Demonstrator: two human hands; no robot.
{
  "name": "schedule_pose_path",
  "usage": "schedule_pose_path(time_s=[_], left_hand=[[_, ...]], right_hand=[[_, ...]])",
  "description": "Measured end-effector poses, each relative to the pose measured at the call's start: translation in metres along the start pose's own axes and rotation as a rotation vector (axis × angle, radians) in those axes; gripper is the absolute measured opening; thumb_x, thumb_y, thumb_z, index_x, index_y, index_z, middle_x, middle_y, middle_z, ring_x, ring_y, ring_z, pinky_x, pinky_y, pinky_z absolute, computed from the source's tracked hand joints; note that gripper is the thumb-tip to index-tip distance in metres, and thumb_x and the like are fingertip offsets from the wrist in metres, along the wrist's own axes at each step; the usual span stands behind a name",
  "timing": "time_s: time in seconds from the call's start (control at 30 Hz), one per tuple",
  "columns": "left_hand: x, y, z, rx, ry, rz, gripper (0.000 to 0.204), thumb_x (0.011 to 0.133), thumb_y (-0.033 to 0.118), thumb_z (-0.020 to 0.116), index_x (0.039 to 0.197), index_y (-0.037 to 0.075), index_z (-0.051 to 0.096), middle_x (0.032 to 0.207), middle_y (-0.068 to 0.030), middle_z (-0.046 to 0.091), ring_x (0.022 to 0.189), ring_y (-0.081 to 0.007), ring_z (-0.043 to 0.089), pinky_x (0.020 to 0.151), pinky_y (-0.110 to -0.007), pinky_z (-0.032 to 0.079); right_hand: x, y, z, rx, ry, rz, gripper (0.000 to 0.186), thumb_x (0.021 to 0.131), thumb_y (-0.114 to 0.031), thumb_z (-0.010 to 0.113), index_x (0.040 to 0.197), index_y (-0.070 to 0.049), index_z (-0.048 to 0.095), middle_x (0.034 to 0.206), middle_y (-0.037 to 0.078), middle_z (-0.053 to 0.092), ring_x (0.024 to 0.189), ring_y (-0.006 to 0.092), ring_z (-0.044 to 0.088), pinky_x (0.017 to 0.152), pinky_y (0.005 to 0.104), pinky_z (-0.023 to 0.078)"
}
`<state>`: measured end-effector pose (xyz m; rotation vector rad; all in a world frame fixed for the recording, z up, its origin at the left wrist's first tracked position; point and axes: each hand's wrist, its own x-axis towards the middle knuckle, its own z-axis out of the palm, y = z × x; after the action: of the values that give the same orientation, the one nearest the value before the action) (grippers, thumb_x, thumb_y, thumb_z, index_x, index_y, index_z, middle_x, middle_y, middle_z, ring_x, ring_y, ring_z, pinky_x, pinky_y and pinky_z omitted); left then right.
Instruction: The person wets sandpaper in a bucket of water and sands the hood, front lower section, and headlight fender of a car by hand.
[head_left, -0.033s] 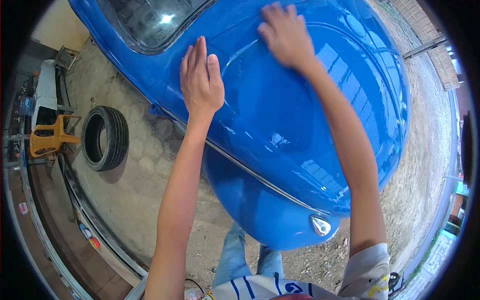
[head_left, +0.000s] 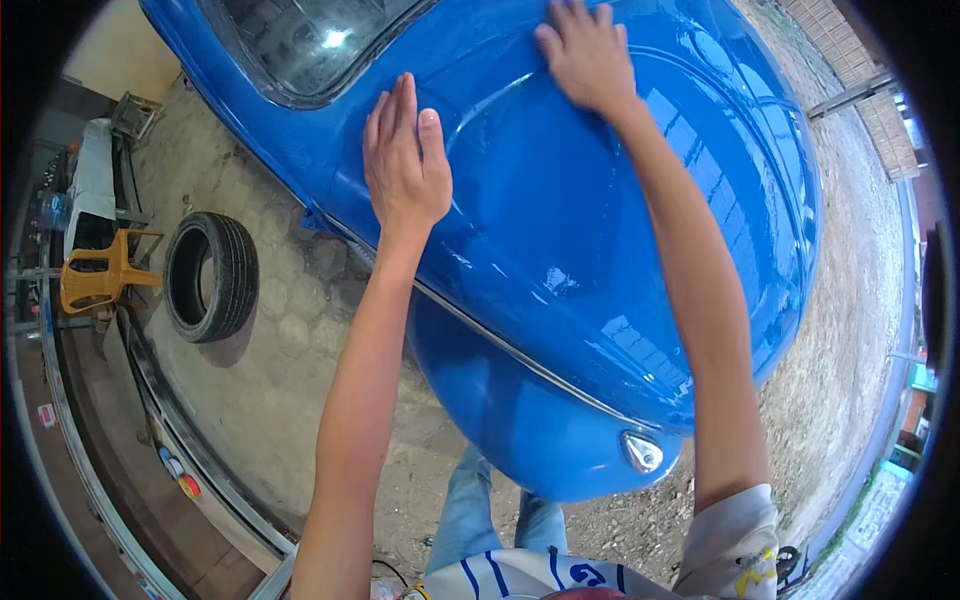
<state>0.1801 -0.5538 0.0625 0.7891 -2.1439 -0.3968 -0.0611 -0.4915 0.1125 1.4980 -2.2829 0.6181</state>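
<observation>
A glossy blue car body (head_left: pixel 540 200) with a rounded lid or bonnet fills the middle and upper right. My left hand (head_left: pixel 408 165) is flat on the paint below the dark-rimmed window (head_left: pixel 310 45), its fingers stretched out and thumb up. Farther over on the curved blue panel, my right hand (head_left: pixel 590 60) reaches to the top of the view, fingers spread, slightly blurred. Nothing shows in either hand; whatever may lie under the palms is hidden. Below the chrome trim strip (head_left: pixel 520 355) bulges the blue fender (head_left: pixel 520 430) with a small chrome-framed lamp (head_left: pixel 642 453).
A loose black tyre (head_left: pixel 212 278) stands on the stained ground at left, beside an orange-yellow plastic chair (head_left: pixel 105 272). A metal-edged ledge (head_left: pixel 160 410) curves along the lower left. Gravelly ground (head_left: pixel 850 300) lies to the right, near a post (head_left: pixel 850 97).
My right hand has slid a little to the right and away across the blue panel. My left hand stays almost where it was.
</observation>
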Motion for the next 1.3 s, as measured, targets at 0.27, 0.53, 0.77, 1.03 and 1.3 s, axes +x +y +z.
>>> schedule_pose_path(time_s=[0.27,0.53,0.77,1.03,1.3], left_hand=[[-0.002,-0.004,0.001,-0.136,0.112,-0.043,0.063,0.114,0.041,0.027,0.153,-0.003,0.05,0.152,-0.0246,0.055,0.145,-0.0438,0.045,0.124,-0.049,0.031],[-0.003,-0.003,-0.002,-0.113,0.1,-0.037,0.065,0.114,0.041,0.027,0.15,-0.007,0.05,0.147,-0.0273,0.058,0.143,-0.0456,0.047,0.122,-0.051,0.033],[0.0,-0.004,-0.002,-0.18,0.128,-0.045,0.07,0.114,0.046,0.022,0.151,-0.005,0.051,0.149,-0.0253,0.058,0.141,-0.0445,0.049,0.121,-0.052,0.035],[0.001,-0.003,-0.005,-0.192,0.11,-0.041,0.072,0.114,0.047,0.021,0.149,-0.007,0.053,0.147,-0.0251,0.06,0.139,-0.0437,0.051,0.121,-0.05,0.034],[0.0,-0.002,-0.005,-0.173,0.115,-0.073,0.072,0.114,0.049,0.022,0.148,-0.006,0.055,0.145,-0.0247,0.061,0.138,-0.0432,0.052,0.119,-0.05,0.036]], right_hand=[[-0.014,-0.044,0.067,0.101,0.101,-0.204,0.072,0.106,-0.055,0.047,0.15,0.002,0.052,0.161,0.024,0.046,0.152,0.0455,0.037,0.126,0.0554,0.026],[0.033,-0.013,0.053,-0.11,0.035,0.119,0.08,0.104,-0.061,0.044,0.152,0.004,0.047,0.159,0.026,0.045,0.151,0.0425,0.037,0.124,0.0551,0.028],[-0.013,0.003,0.024,0.132,-0.007,-0.339,0.078,0.104,-0.061,0.048,0.146,0.005,0.054,0.158,0.025,0.048,0.147,0.0422,0.043,0.123,0.0487,0.033],[-0.053,-0.063,0.042,0.09,0.096,-0.347,0.079,0.101,-0.063,0.052,0.15,-0.001,0.053,0.161,0.02,0.046,0.152,0.0388,0.039,0.126,0.0498,0.029],[0.01,-0.004,0.001,-0.209,0.129,0.107,0.067,0.099,-0.053,0.056,0.14,0.0,0.061,0.152,0.023,0.054,0.141,0.0421,0.048,0.119,0.05,0.037]])
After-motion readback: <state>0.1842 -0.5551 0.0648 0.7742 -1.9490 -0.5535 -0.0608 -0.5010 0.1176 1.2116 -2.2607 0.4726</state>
